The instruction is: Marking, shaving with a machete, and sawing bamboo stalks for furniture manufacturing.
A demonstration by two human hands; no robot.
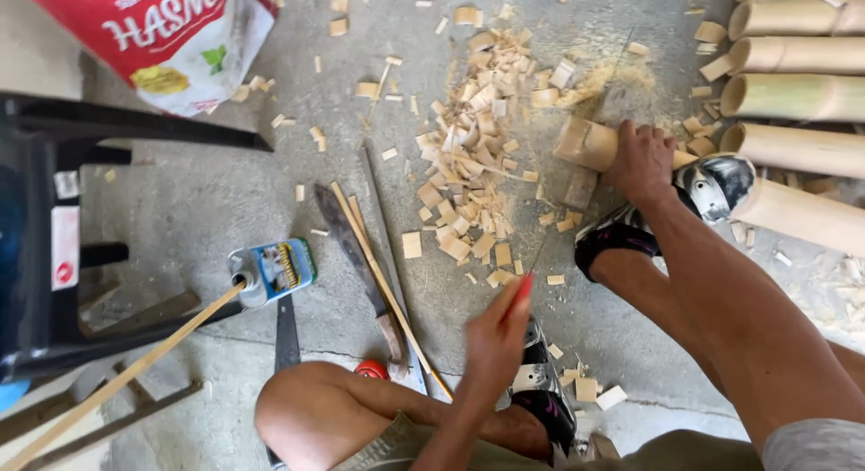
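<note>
My right hand (641, 161) grips a short bamboo tube (586, 143) that lies across a small wooden block (580, 188) on the concrete floor. My left hand (496, 338) is closed on the red handle of a thin saw (524, 289). Its blade, seen edge-on, runs up and to the right toward the bamboo tube. A black and white shoe (712, 184) presses beside the tube, and another shoe (541, 394) sits under my left hand.
A heap of bamboo chips (473, 164) and sawdust covers the floor left of the tube. Several long bamboo poles (793, 97) lie at the right. A machete (356, 259), thin bamboo strips, a small can (270, 271), a black chair (54, 228) and a red-and-white sack (171, 34) are at the left.
</note>
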